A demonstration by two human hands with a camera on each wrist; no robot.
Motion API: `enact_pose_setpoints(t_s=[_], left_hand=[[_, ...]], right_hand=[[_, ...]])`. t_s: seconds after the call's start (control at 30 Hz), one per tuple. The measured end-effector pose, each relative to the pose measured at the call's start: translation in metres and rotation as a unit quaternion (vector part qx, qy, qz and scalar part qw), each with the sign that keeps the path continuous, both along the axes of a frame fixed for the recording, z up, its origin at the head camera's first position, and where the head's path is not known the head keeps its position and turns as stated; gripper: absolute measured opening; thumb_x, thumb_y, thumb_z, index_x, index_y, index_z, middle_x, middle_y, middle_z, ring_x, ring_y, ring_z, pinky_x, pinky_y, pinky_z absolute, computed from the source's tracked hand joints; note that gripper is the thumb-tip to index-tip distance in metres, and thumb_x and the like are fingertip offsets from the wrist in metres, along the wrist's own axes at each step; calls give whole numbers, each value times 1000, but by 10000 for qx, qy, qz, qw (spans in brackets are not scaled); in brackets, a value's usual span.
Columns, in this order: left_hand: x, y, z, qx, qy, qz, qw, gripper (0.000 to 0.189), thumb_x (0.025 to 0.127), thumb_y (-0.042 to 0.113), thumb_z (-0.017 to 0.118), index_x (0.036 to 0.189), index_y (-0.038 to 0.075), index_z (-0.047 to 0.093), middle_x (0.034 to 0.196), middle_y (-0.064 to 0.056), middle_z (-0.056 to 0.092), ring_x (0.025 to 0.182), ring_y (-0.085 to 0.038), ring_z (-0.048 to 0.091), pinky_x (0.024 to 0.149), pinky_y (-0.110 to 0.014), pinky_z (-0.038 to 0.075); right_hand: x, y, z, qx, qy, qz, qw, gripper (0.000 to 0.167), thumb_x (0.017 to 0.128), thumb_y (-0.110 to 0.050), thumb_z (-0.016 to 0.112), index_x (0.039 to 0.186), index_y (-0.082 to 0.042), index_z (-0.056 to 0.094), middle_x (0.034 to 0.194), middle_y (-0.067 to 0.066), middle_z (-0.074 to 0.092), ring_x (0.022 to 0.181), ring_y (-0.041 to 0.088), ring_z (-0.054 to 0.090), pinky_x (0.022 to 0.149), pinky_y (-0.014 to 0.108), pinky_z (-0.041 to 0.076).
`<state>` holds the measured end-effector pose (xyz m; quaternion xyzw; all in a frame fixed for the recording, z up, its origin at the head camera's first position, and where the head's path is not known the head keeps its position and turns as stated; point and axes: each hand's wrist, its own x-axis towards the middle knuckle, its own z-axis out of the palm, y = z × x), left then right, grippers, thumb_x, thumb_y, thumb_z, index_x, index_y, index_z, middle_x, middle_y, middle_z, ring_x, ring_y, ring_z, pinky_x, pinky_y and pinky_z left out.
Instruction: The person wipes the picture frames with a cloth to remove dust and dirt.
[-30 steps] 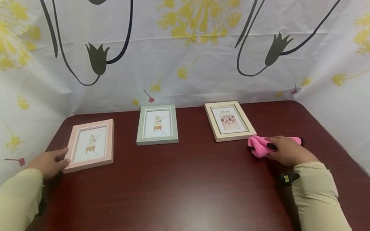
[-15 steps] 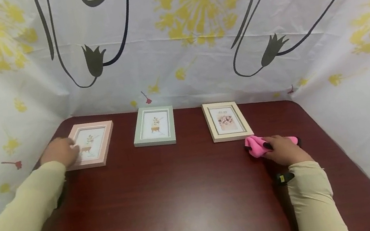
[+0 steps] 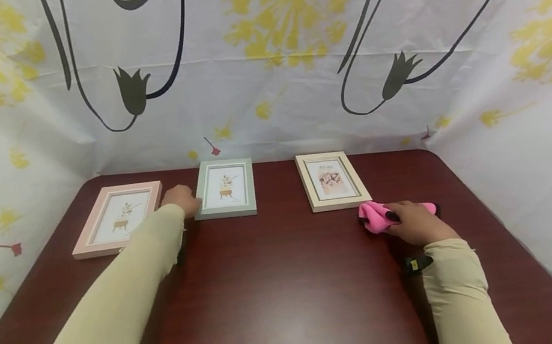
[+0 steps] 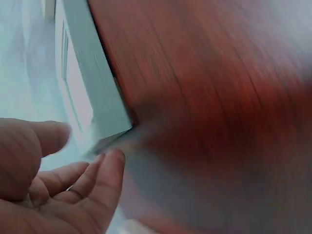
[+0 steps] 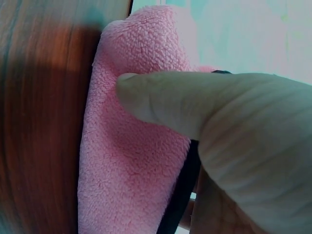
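My left hand [image 3: 181, 200] is at the left side of a pale green picture frame [image 3: 226, 189], which lies face up with a potted-plant print. Thumb and fingers are parted around the frame's near corner in the left wrist view, where the frame's thick side [image 4: 97, 83] shows. Further left lies a pink picture frame [image 3: 89, 222], partly covered by my left sleeve. With my right hand [image 3: 418, 222] I hold a bunched pink cloth [image 3: 373, 216] with black edging, just by the near corner of a cream picture frame [image 3: 333, 180]. The thumb [image 5: 165, 95] presses into the fluffy cloth.
All three frames lie in a row along the back of the dark red wooden table [image 3: 285, 292]. A white sheet [image 3: 232, 39] with yellow and grey flower prints hangs close behind the table and along both sides.
My left hand has left the pink frame and moved right to the green frame. The right hand still holds the cloth by the cream frame. The head view has shifted slightly.
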<state>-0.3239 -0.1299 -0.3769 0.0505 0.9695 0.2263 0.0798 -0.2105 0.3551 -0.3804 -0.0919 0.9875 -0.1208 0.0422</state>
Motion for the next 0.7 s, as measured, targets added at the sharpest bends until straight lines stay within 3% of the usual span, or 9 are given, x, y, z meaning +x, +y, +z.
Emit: enact_pose_setpoints(t_s=[0.07,0.23,0.37,0.43,0.53,0.7], left_hand=[[0,-3,-3,73,-239,40,9997,35,96,15,50,111,-13,64,103,-25,66,92,-35,60,86,-47,49],[-3,-8,-19,519,-422,-61,9977,32,97,15,54,113,-11,64,96,-19,69,84,-27,63,80,-42,51],[8,-7,-20,666,-513,-401,9957,23,95,13,57,99,-8,65,84,-14,68,74,-21,65,72,-36,51],[18,-3,-18,675,-548,-566,9946,20,94,12,58,94,-7,64,82,-12,67,71,-20,65,69,-34,51],[37,3,-18,762,-573,-697,9930,21,91,10,61,100,-9,64,90,-15,67,73,-19,65,70,-34,53],[81,12,-22,1000,-550,-809,9902,30,88,9,66,109,-11,62,96,-17,67,75,-19,65,74,-37,55]], right_hand=[[-1,-1,-2,-19,-46,-13,10000,54,90,-18,67,135,7,54,129,33,54,122,50,48,100,63,39],[0,-1,1,-22,-36,-16,10000,53,89,-19,68,134,7,55,128,32,55,121,49,49,99,62,40],[1,-2,4,-43,-19,-1,10000,52,89,-17,68,133,8,55,128,32,55,121,49,49,99,62,40],[1,-2,4,-39,-26,-4,10000,53,89,-17,67,133,9,55,128,33,55,121,50,49,99,62,40],[1,-2,3,-23,-24,-7,10000,53,89,-17,67,133,9,54,128,34,54,121,51,49,99,63,40],[2,-3,3,-50,-49,7,10000,53,88,-17,68,133,9,55,128,34,54,120,51,48,98,63,40]])
